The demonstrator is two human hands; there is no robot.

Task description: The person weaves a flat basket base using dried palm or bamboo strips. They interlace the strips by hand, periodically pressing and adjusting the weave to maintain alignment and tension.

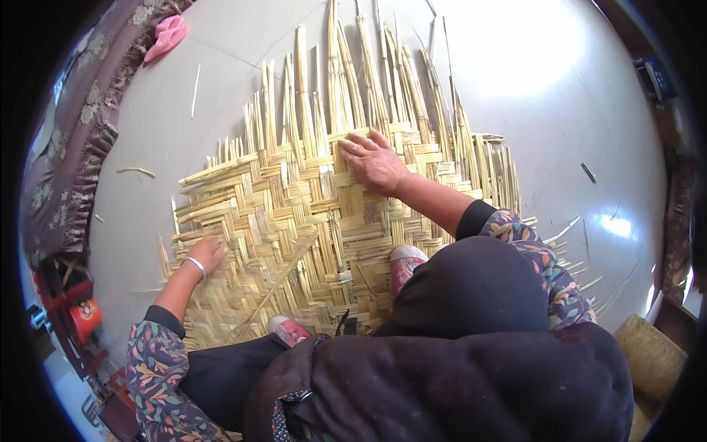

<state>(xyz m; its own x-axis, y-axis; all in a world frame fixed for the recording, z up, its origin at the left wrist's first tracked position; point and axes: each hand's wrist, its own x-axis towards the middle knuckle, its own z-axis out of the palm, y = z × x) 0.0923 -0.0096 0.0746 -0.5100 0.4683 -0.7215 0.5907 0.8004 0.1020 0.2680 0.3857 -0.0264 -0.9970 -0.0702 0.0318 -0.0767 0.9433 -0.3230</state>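
Observation:
A half-woven mat (291, 195) of flat yellow reed strips lies on the floor under me, with a twill pattern and long loose strips standing out at its far edge. My right hand (374, 166) lies open on the far part of the weave, its fingers stretched toward the row where the loose strips (340, 88) begin. My left hand (208, 253), with a silver bangle at the wrist, rests on the mat near its left side. Its fingers lie against the strips, partly hidden, and nothing shows in them. One narrow strip (283, 271) lies slanting across the weave.
My red-and-white shoes (406, 265) are on the mat. Loose reed bits (136, 172) and a dark stick (588, 173) lie on the grey floor. A pink cloth-like thing (168, 37) is beside a flowered, ruffled cover (77, 140) at left. A straw-coloured block (652, 353) stands at right.

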